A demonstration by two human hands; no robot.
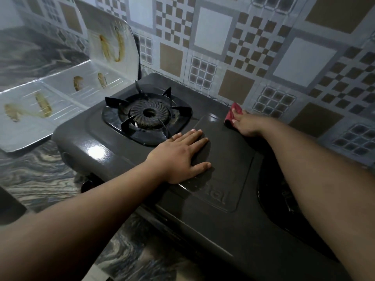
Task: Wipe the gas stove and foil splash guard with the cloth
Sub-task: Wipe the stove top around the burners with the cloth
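- Patterned tile wall (213,33) behind a marbled table (40,169).
- Dark glossy gas stove (213,169) on it; stained foil splash guard (60,94) lies left.
- Left hand (180,157) flat on stove, fingers straight.
- Right hand (246,123) presses red cloth (231,116) at the stove's back edge.

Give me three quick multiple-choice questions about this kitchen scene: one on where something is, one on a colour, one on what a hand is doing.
1. Where is the cloth?
A. at the stove's back edge by the tiled wall
B. on the burner
C. on the foil guard

2. What colour is the cloth?
A. blue
B. red
C. white

3. How does the left hand lie?
A. curled in a fist
B. flat on the stove top
C. lifted in the air

Answers:
1 A, it sits under the right hand where the stove meets the wall.
2 B, red shows past the fingers.
3 B, its fingers are spread straight beside the burner.
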